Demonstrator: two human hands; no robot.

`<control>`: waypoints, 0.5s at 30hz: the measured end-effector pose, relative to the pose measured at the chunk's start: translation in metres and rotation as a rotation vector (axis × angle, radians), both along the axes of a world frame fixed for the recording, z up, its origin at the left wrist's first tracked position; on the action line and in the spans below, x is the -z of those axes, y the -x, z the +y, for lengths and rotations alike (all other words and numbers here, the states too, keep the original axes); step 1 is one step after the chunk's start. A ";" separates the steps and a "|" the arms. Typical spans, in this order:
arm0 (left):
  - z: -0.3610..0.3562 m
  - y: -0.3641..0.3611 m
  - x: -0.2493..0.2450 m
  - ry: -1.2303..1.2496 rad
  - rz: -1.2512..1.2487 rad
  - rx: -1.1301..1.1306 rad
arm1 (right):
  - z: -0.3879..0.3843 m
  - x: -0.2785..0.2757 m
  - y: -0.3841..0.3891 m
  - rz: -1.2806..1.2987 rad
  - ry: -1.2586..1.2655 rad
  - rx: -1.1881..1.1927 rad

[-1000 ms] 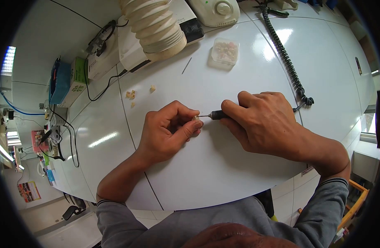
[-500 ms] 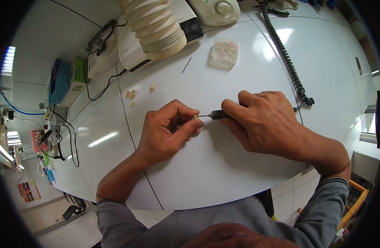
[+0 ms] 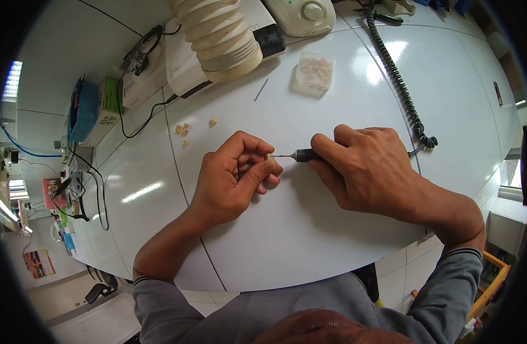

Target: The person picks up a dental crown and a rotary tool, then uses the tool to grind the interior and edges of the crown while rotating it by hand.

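Between the thumb and index finger of my left hand [image 3: 229, 182] is pinched a small cream tooth-like piece [image 3: 270, 157]. My right hand [image 3: 364, 167] wraps round a dark rotary handpiece [image 3: 306, 155], pointing it to the left. Its thin metal bit [image 3: 285, 155] reaches the piece at my left fingertips. Several similar cream tooth-like pieces [image 3: 185, 129] lie on the white table beyond my left hand, and one more cream piece [image 3: 213, 121] sits a little apart from them.
A wide ribbed hose [image 3: 223, 46] opens over the table's far side. Near it are a thin metal rod [image 3: 261, 90] and a clear plastic box [image 3: 315, 71] of small pink and cream pieces. A coiled black cord [image 3: 394, 80] runs down the right. A dial unit [image 3: 303, 16] stands behind.
My left fingers have shifted and turned the small piece slightly, so more of it shows at the bit. My right hand keeps its grip on the handpiece and has barely moved.
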State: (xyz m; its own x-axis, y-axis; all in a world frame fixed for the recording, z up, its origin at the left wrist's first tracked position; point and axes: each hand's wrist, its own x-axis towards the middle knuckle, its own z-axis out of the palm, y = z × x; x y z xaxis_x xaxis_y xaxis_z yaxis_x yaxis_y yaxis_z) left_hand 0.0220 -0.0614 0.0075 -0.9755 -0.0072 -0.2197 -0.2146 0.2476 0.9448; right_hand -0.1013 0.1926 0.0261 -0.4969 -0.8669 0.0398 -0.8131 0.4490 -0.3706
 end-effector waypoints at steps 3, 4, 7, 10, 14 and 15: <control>-0.001 0.000 0.001 0.000 0.003 0.006 | 0.000 0.000 0.000 0.006 -0.001 0.002; -0.001 0.000 0.002 -0.001 0.003 0.008 | 0.000 0.000 0.000 0.007 -0.004 0.002; 0.000 0.000 0.000 -0.002 -0.008 0.008 | 0.000 0.000 0.000 0.000 0.003 0.002; -0.001 0.001 -0.001 -0.001 -0.027 0.002 | 0.000 0.000 0.001 -0.011 -0.003 0.009; 0.000 0.001 -0.001 -0.012 -0.034 -0.003 | 0.000 0.001 0.001 -0.015 0.009 0.013; 0.000 0.001 -0.001 -0.013 -0.035 -0.003 | 0.000 0.001 0.001 -0.017 0.009 0.012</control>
State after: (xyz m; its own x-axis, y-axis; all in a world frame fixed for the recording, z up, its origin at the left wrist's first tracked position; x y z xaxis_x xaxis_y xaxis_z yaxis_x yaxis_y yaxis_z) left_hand 0.0207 -0.0619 0.0082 -0.9673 -0.0074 -0.2534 -0.2480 0.2348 0.9399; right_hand -0.1028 0.1927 0.0251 -0.5083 -0.8603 0.0394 -0.8010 0.4555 -0.3885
